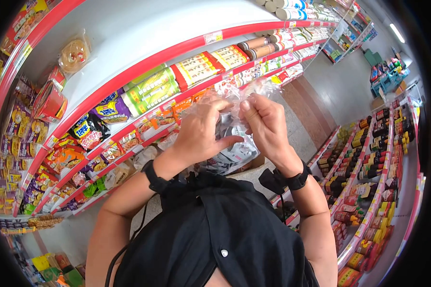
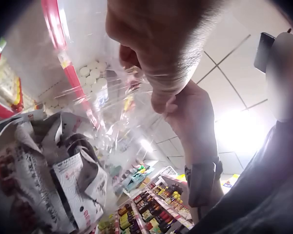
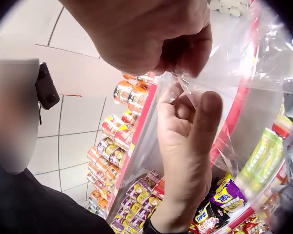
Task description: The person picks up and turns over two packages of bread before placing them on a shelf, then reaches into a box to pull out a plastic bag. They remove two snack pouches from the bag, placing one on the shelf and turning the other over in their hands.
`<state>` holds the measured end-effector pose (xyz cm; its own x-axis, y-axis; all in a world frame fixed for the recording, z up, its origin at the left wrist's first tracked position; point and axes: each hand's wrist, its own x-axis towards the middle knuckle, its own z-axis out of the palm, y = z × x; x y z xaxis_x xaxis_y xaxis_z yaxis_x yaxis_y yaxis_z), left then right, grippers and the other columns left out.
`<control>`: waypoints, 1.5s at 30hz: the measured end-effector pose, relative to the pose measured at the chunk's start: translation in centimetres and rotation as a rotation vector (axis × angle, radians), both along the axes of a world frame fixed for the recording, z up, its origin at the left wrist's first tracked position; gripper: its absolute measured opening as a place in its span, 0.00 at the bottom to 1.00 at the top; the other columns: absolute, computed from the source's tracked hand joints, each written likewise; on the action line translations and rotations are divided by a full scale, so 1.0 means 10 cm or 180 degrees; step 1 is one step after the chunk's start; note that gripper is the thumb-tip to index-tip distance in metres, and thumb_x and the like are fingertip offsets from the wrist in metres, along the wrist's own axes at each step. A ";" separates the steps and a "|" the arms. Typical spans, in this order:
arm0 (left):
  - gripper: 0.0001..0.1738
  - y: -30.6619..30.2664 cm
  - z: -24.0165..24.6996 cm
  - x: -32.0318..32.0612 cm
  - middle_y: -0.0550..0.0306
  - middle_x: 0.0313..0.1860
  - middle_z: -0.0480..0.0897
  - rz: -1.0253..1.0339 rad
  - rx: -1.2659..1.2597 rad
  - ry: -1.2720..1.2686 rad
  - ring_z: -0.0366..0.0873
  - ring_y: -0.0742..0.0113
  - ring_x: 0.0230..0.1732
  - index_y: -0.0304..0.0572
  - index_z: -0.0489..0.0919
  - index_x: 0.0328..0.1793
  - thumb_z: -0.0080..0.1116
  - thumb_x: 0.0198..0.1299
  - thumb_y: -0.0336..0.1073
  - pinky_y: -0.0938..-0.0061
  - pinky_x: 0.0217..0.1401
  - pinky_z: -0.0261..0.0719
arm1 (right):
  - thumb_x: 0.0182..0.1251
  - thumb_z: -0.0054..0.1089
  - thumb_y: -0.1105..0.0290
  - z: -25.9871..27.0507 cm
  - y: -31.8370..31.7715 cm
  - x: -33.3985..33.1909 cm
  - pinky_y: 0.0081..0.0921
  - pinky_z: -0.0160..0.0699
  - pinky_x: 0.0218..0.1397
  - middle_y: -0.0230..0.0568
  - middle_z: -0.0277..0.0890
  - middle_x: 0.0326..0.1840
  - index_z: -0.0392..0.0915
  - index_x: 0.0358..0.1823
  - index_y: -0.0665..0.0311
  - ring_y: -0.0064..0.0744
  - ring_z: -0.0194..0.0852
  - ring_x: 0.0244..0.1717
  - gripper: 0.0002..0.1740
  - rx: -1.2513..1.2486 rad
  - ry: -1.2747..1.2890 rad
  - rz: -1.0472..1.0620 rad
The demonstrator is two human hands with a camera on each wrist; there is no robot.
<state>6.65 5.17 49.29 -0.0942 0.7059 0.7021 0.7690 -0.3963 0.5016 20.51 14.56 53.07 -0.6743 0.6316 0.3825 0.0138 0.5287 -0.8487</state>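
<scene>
Shop shelves [image 1: 143, 24], soft bag in your hands

Food shelves rise beside you. Your clear bag [image 1: 232, 150] is in front of your chest. It looks thin, floppy, slippery and easy to rip, and likely quite light. Your left hand [image 1: 201, 129] grips its top with curled fingers; your right hand [image 1: 268, 126] pinches it close by. Shiny packets [image 2: 73, 180] fill its lower part, so thick top folds look safest to hold.

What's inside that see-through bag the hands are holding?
Inside the clear bag you can see whitish packets with dark and red printing, bunched together. Whatever is in those packets is covered, and so is anything underneath them.
</scene>
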 end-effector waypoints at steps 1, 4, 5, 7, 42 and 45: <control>0.34 0.02 -0.05 -0.02 0.46 0.43 0.76 0.0247 -0.0059 0.0254 0.76 0.50 0.42 0.38 0.70 0.51 0.71 0.43 0.50 0.61 0.46 0.73 | 0.65 0.53 0.73 0.02 0.02 0.00 0.30 0.65 0.23 0.46 0.69 0.18 0.70 0.26 0.69 0.37 0.69 0.18 0.10 0.0185 -0.0020 -0.0046; 0.25 0.04 -0.03 0.03 0.48 0.41 0.76 0.0312 -0.0311 0.0081 0.76 0.52 0.39 0.38 0.73 0.46 0.67 0.47 0.44 0.62 0.40 0.74 | 0.69 0.51 0.69 0.20 0.07 0.05 0.25 0.63 0.21 0.36 0.65 0.13 0.68 0.22 0.68 0.23 0.65 0.16 0.15 0.0231 -0.0190 -0.0202; 0.18 0.08 -0.09 0.00 0.51 0.35 0.74 0.0013 -0.0313 0.0377 0.75 0.53 0.34 0.38 0.74 0.39 0.67 0.46 0.39 0.62 0.37 0.73 | 0.69 0.50 0.68 0.23 0.12 0.06 0.24 0.62 0.20 0.34 0.64 0.13 0.67 0.22 0.67 0.20 0.64 0.16 0.16 0.0173 -0.0049 -0.0207; 0.09 0.07 -0.07 0.05 0.54 0.27 0.71 -0.0336 -0.0383 0.0710 0.71 0.53 0.30 0.39 0.73 0.24 0.64 0.44 0.29 0.62 0.35 0.71 | 0.70 0.50 0.66 0.30 0.20 0.10 0.19 0.59 0.18 0.29 0.63 0.13 0.67 0.22 0.66 0.15 0.62 0.16 0.17 0.0060 0.0163 -0.0214; 0.04 -0.20 -0.16 0.03 0.58 0.24 0.71 -0.1748 -0.1148 0.1812 0.74 0.61 0.33 0.42 0.70 0.26 0.54 0.43 0.29 0.69 0.43 0.71 | 0.69 0.52 0.62 0.21 1.76 1.26 0.09 0.41 0.09 0.18 0.52 0.14 0.67 0.28 0.58 0.08 0.43 0.10 0.13 -0.2571 0.0814 -0.0490; 0.04 -0.33 -0.17 -0.09 0.57 0.23 0.69 -0.1861 -0.1106 0.2079 0.73 0.61 0.35 0.41 0.69 0.23 0.53 0.42 0.29 0.69 0.51 0.71 | 0.68 0.55 0.61 0.16 1.84 1.42 0.08 0.38 0.08 0.17 0.55 0.16 0.66 0.26 0.56 0.05 0.42 0.10 0.13 -0.2285 0.0265 -0.0702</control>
